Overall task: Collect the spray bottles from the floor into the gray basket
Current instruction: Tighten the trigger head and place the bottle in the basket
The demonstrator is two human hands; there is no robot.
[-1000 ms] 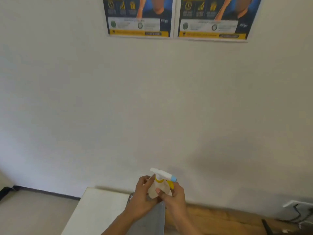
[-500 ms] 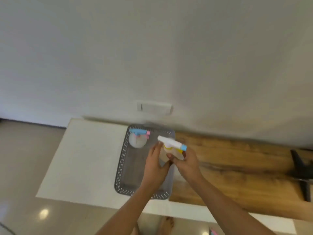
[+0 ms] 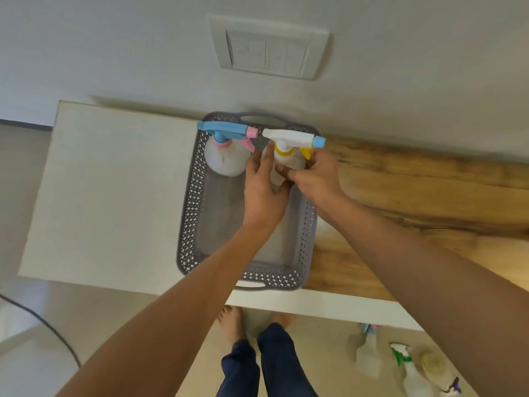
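Note:
A gray perforated basket (image 3: pixel 191 213) stands on the table against the wall. A spray bottle with a blue and pink head (image 3: pixel 224 156) stands upright in its far left corner. My left hand (image 3: pixel 264 190) and my right hand (image 3: pixel 315 179) both grip a second spray bottle with a white, yellow and blue head (image 3: pixel 289 149), held upright over the basket's far right part, beside the first bottle. More spray bottles lie on the floor at the lower right: a clear one (image 3: pixel 367 353), a green-headed one (image 3: pixel 406 368), and a purple-tipped one (image 3: pixel 440 373).
The table has a white top (image 3: pixel 114 190) on the left and a wooden top (image 3: pixel 415 202) on the right. A wall switch plate (image 3: pixel 269 47) sits above the basket. A black cable (image 3: pixel 43 325) runs across the floor at the left. My bare feet are beneath the table edge.
The view has tilted down from the wall to the table. Both hands have carried the white-headed bottle forward to the far end of the basket, next to the blue-headed bottle.

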